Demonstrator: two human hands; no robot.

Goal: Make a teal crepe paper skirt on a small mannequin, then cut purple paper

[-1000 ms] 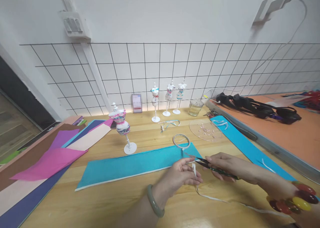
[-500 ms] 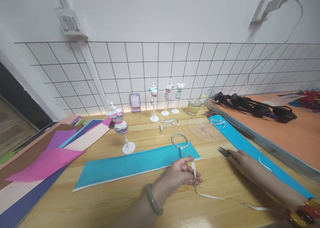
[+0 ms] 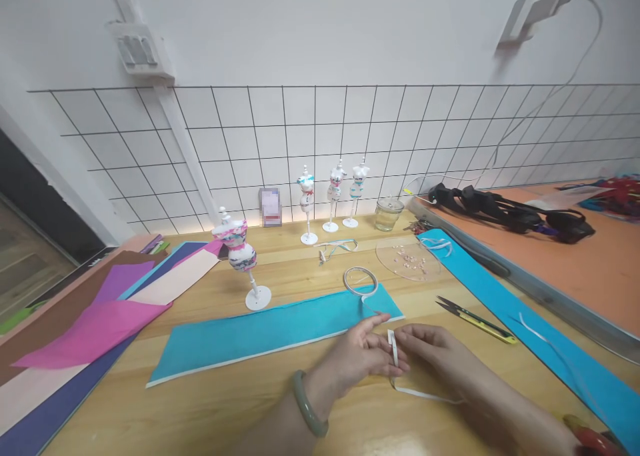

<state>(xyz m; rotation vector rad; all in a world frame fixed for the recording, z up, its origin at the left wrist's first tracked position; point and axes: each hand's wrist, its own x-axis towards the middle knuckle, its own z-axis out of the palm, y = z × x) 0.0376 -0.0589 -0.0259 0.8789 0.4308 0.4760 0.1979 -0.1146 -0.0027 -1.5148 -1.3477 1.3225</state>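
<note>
My left hand (image 3: 367,353), with a green bangle at the wrist, holds a narrow white strip (image 3: 393,356) across its bent fingers. The strip's tail runs down onto the table and to the right, under my right arm. My right hand (image 3: 430,343) has its thumb and fingertips closed together at the strip's upper end, touching it. Yellow-handled thread snips (image 3: 480,321) lie on the table beyond my right hand. A turquoise fabric panel (image 3: 270,336) with a white lower edge lies flat beyond my left hand. A thin tape roll (image 3: 361,281) rests at its far edge.
A small dress form (image 3: 243,249) stands at left; several more are at the back, beside a glass cup (image 3: 389,214). Small beads lie on a clear round sheet (image 3: 390,269). Coloured sheets (image 3: 100,329) are at left, a blue strip (image 3: 480,276) at right, near black straps (image 3: 510,213).
My right hand has put the thread snips down on the table and moved left to the white strip. My left hand stays almost in place.
</note>
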